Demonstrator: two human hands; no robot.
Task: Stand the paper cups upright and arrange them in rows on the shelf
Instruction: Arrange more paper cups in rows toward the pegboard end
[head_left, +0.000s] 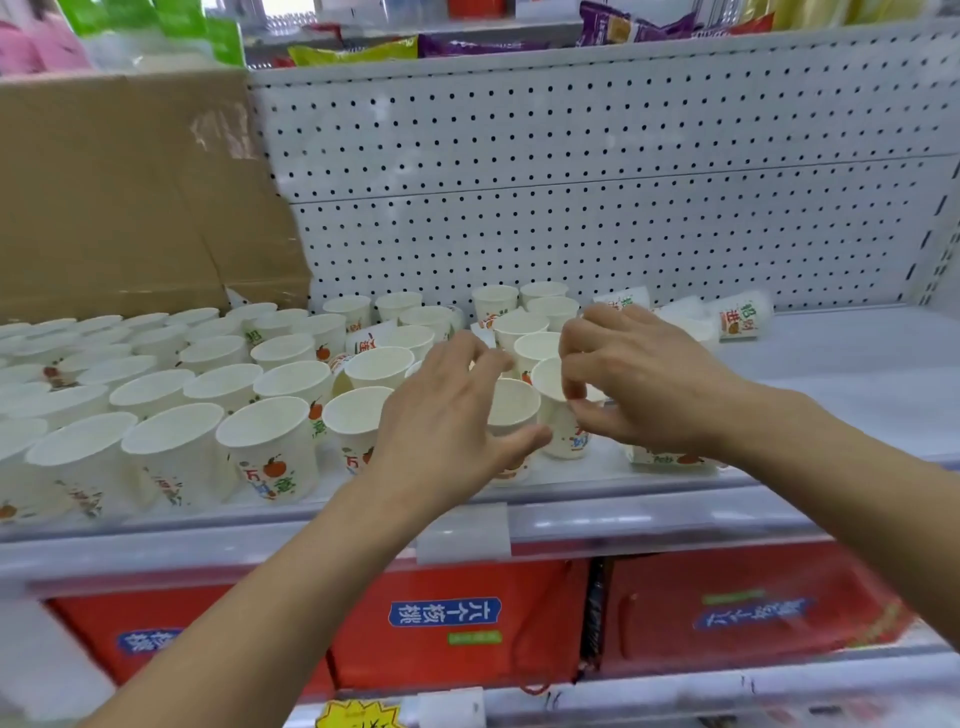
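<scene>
Left hand (457, 415) curls round the front cup (511, 405), thumb on the near wall, fingers arched over the far rim. This cup stands upright near the front edge of the shelf (841, 379). Right hand (644, 379) pinches the rim of the neighbouring cup (563, 441) between thumb and forefinger. That cup is upright, just beside the front cup at its 3 o'clock.

Upright cups (218, 384) stand in rows at 9 o'clock of the hands, mouths up, running out of view. Tipped cups (740, 314) lie on their sides at 1 to 2 o'clock, against the pegboard back (571, 182). One lying cup (670, 458) shows under the right wrist. Cardboard box (130, 197) stands at 10 o'clock behind the rows. Red cartons (452, 618) sit at 6 o'clock, below the shelf.
</scene>
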